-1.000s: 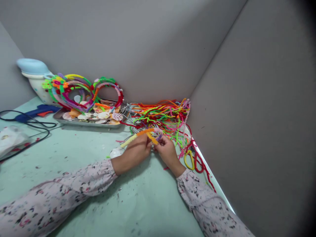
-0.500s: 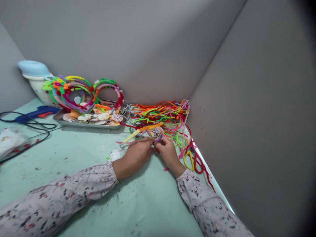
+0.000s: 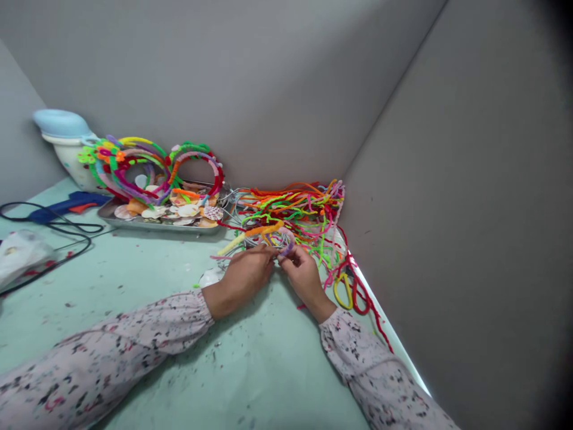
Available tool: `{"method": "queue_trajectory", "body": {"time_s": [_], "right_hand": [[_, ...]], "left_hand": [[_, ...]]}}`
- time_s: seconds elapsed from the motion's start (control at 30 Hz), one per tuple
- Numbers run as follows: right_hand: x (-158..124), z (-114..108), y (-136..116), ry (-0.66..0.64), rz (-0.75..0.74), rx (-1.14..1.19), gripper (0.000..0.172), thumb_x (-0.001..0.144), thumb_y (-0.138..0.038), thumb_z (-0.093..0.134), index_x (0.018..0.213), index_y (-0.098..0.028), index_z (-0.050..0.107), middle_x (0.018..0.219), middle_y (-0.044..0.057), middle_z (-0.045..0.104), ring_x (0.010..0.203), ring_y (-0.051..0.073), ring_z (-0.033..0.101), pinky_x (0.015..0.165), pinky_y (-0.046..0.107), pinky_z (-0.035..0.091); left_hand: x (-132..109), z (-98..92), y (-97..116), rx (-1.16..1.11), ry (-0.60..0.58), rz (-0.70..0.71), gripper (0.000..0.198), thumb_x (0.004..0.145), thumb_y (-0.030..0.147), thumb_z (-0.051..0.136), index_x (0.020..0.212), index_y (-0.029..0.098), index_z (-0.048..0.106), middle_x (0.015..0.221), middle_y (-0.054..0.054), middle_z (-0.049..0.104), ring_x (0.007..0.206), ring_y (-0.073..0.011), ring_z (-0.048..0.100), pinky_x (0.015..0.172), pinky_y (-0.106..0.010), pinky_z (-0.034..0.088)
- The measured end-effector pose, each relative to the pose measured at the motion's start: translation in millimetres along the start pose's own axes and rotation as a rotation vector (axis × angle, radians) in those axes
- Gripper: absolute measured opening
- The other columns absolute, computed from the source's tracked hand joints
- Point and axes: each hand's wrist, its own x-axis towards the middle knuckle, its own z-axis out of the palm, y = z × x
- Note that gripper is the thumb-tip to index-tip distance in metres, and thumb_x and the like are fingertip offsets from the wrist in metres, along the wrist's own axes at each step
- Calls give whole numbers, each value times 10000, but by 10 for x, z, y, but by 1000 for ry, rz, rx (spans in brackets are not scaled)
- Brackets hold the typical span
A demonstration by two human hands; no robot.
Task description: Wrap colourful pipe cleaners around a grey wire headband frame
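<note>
A fuzzy curved band, pale yellow at its left end, orange along the top and pink to purple at the right, arches above my hands. My left hand is closed at the band's underside; its fingertips are partly hidden. My right hand pinches the purple end of the band. The fingertips of both hands nearly meet. Just behind them lies a heap of colourful pipe cleaners. A clear plastic piece sits left of my left wrist.
A metal tray holds shells and several fuzzy headbands. At the left are a blue glue gun, a black cable, a white bag and a blue-lidded container. Yellow-handled scissors lie right; grey walls enclose the table.
The fuzzy band has turned and tightened a little; its orange top has shifted left and its pink part now shows at the right. Both hands stay nearly in place.
</note>
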Motion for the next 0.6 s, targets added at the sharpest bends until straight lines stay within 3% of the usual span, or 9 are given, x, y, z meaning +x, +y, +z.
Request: {"method": "queue_trajectory", "body": {"time_s": [0.23, 0.4, 0.6], "right_hand": [[-16, 11, -13, 48, 26, -78, 83, 763, -267, 595, 776, -186, 587, 703, -3, 626, 622, 148, 562, 592, 258, 450], [-12, 10, -37, 67, 90, -56, 77, 745, -262, 591, 765, -189, 578, 666, -10, 600, 595, 152, 555, 560, 261, 441], [-10, 12, -48, 82, 102, -55, 95, 739, -275, 599, 777, -189, 588, 654, -11, 600, 593, 155, 554, 562, 264, 444]], "left_hand": [[11, 17, -32, 52, -37, 21, 262, 885, 167, 455, 1042, 179, 664, 959, -63, 702, 823, -177, 647, 759, -281, 496], [0, 16, -40, 87, 4, 68, 251, 901, 195, 443, 1038, 173, 653, 971, -64, 703, 836, -184, 643, 756, -286, 489], [11, -8, -14, 96, -29, 67, 253, 900, 169, 436, 1004, 172, 666, 927, -55, 709, 793, -164, 642, 729, -271, 495]]}}
